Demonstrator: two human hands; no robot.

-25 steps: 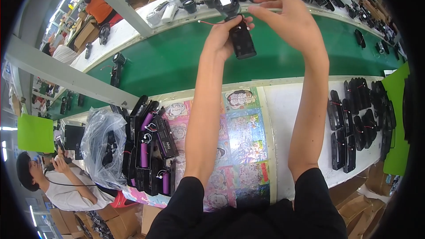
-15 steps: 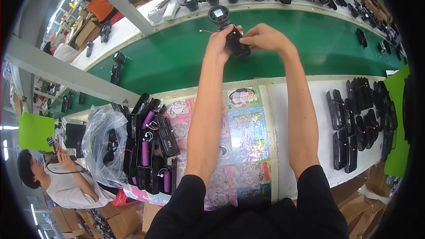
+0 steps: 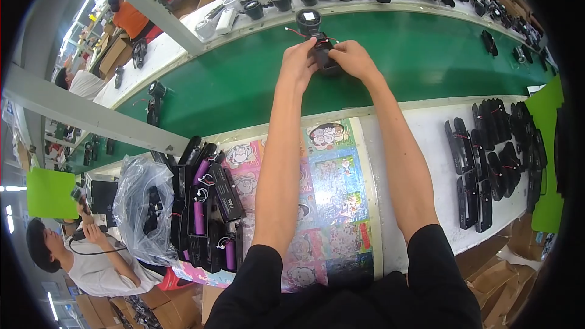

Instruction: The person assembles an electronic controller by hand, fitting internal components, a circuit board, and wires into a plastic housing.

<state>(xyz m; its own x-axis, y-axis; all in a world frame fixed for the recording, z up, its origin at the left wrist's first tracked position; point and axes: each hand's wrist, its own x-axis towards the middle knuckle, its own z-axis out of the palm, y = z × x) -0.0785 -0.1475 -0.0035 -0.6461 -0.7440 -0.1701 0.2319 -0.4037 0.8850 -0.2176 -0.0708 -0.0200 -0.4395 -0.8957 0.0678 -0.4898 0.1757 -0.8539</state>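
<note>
Over the green belt (image 3: 244, 67) I hold a black handheld fan (image 3: 309, 22), its round head pointing away from me. A white label sits on that head, and thin wires with a white plug stick out to its left. My left hand (image 3: 297, 65) grips the neck and the left side of the body, thumb on top. On the other side my right hand (image 3: 354, 60) pinches the body with thumb and fingers; its fingertips are partly hidden. Another black fan (image 3: 155, 102) lies further left on the belt.
Left of my arms stands a pile of black fan casings (image 3: 225, 192) with purple batteries, beside a clear plastic bag (image 3: 143, 207). Rows of black casings (image 3: 468, 201) lie at right. Fan heads (image 3: 281, 1) and parts line the far shelf. A co-worker (image 3: 85, 256) sits at left.
My right hand has shifted left and closed in on the fan's body. The fan now stands more upright, its head slightly further right. The view has shifted a little.
</note>
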